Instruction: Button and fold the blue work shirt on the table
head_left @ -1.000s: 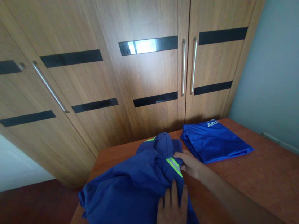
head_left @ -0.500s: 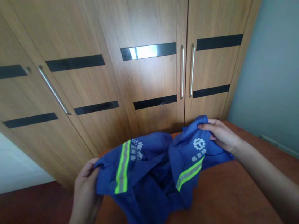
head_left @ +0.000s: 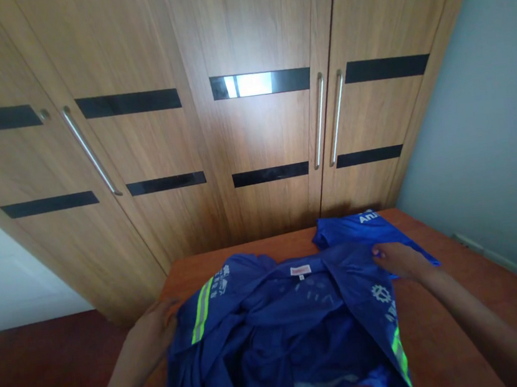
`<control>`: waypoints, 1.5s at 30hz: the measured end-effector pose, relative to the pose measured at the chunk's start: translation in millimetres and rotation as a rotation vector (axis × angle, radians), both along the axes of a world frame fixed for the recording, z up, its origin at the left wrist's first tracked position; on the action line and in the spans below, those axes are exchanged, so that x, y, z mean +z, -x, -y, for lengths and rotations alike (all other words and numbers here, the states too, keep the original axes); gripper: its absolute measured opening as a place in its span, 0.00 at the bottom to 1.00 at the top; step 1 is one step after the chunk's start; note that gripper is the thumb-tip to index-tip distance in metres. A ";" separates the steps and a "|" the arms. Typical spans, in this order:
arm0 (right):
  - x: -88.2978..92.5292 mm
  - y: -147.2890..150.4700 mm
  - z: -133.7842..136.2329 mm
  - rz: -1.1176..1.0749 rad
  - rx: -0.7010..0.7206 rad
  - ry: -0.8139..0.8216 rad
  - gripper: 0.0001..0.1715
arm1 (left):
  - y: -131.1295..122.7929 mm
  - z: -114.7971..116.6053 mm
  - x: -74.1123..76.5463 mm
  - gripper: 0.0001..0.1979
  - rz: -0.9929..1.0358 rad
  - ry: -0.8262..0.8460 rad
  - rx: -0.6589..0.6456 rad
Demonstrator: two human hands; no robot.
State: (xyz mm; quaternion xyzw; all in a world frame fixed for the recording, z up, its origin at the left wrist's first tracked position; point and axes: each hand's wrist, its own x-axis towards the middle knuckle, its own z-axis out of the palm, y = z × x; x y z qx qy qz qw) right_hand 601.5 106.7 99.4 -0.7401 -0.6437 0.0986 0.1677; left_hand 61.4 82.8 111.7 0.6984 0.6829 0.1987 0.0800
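While the right hand (head_left: 396, 259) pinches a dark blue cloth jacket (head_left: 265, 324) by its upper right shoulder edge, thumb and fingers pressed together on the fabric, the left hand (head_left: 150, 332) is at the opposite edge, fingers touching the cloth just beside a yellow-green and silver reflective stripe (head_left: 202, 311); how firmly they close I cannot tell. The jacket is spread between both hands over a reddish-brown wooden tabletop (head_left: 480, 310), collar away from the person, with a small white rectangular label (head_left: 300, 270) inside the neck and a pale gear-shaped emblem (head_left: 381, 294) near the right hand. Behind its right shoulder, partly covered, lies a bright blue folded cloth (head_left: 352, 230) with white lettering. Beyond the tabletop rises a light brown wooden wardrobe (head_left: 260, 133) with black horizontal strips and long silver metal handles (head_left: 319, 122)
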 end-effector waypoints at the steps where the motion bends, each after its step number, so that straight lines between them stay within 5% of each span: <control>1: 0.8 6.5 -3.3 0.022 0.023 0.012 0.15 | -15.5 -0.2 4.7 0.15 -0.023 -0.012 -0.054; 6: -4.3 71.0 -0.8 0.164 0.182 0.045 0.26 | -93.2 3.4 9.7 0.18 -0.182 -0.046 -0.242; 10: -24.3 104.8 16.1 0.311 0.195 0.132 0.34 | -117.5 6.9 -5.5 0.18 -0.413 -0.099 -0.222; 16: -31.0 82.0 20.0 0.359 0.133 0.186 0.33 | -133.2 3.4 1.0 0.26 -0.467 -0.210 -0.146; 22: -20.1 59.4 16.9 0.271 0.119 0.160 0.25 | -161.2 -29.9 8.7 0.16 -0.393 -0.012 -0.346; 27: -8.3 38.2 14.3 0.037 0.152 0.063 0.26 | -168.4 -55.3 6.5 0.16 -0.323 0.075 -0.432; 33: 4.8 31.6 13.2 -0.640 0.134 0.044 0.32 | -175.7 -63.4 15.7 0.18 -0.223 0.046 -0.376; 36: 28.0 38.6 13.8 -0.790 0.060 -0.076 0.29 | -172.0 -67.6 41.7 0.22 -0.125 -0.007 -0.335; 38: 55.4 46.4 16.1 -0.898 0.057 -0.165 0.29 | -166.9 -69.3 72.4 0.25 -0.001 -0.016 -0.330; 39: 72.4 51.0 17.8 -0.959 0.068 -0.218 0.30 | -164.4 -69.1 91.8 0.27 0.082 -0.010 -0.336; 42: 132.6 67.0 24.0 -1.146 0.151 -0.437 0.29 | -159.4 -63.0 160.8 0.28 0.755 -0.004 -0.389; 45: 199.1 83.0 30.6 -1.194 0.296 -0.670 0.19 | -158.6 -48.2 234.2 0.23 1.074 -0.142 -0.479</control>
